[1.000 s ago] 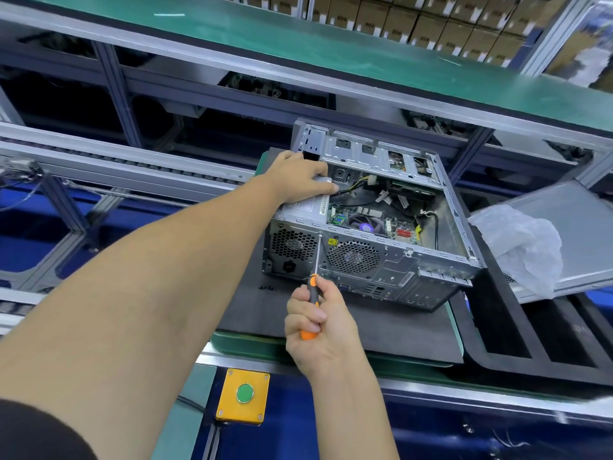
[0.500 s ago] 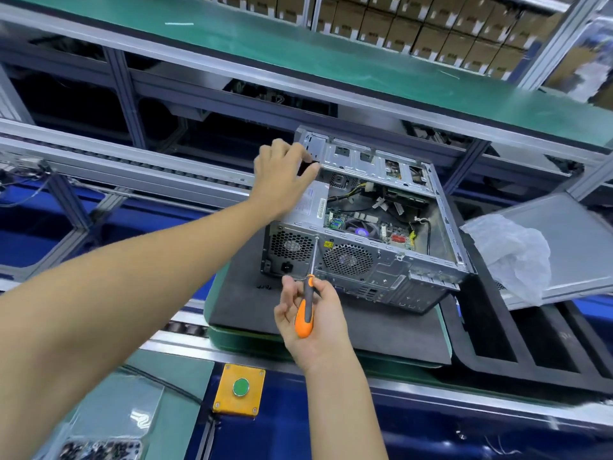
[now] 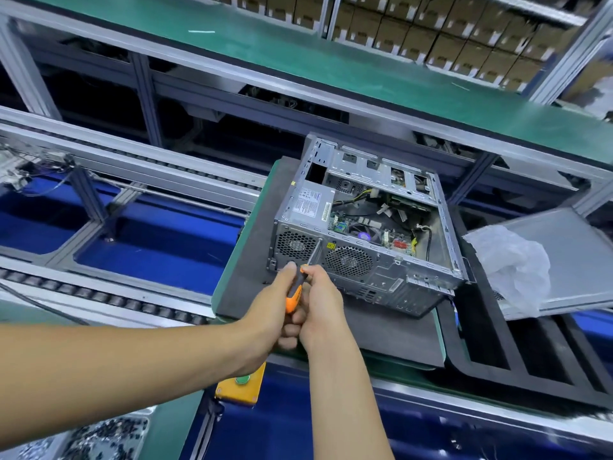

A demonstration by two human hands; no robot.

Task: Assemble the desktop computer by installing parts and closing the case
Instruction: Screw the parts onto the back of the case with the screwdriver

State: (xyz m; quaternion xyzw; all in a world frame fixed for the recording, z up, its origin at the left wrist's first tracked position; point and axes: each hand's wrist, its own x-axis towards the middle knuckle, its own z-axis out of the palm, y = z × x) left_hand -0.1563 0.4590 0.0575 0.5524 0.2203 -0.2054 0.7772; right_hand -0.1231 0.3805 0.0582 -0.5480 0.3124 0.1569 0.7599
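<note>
A: While you are looking to the left of the computer case [image 3: 361, 247], what are you seeing?

B: A bin of small dark bits [image 3: 102, 438] is sitting far down to the left of the case. I am guessing they are screws, but they are too blurry to tell. A yellow button box [image 3: 240, 386] is poking out nearer the case, under the arms.

A: And the hands?

B: Just in front of the case, the left hand [image 3: 268, 310] is wrapping its fingers round the orange screwdriver [image 3: 295, 292]. The right hand [image 3: 316, 303] is pinching the same handle from the other side. The tip is touching the back of the case, between the two round fans.

A: What is the job right now?

B: I think a screw is going into the back wall. The next move is calling for a straight push and a turn.

A: And to the right of the case?

B: The grey side panel [image 3: 570, 260] is lying there with a plastic bag [image 3: 510, 260] on it. The case is open on top, waiting.
</note>
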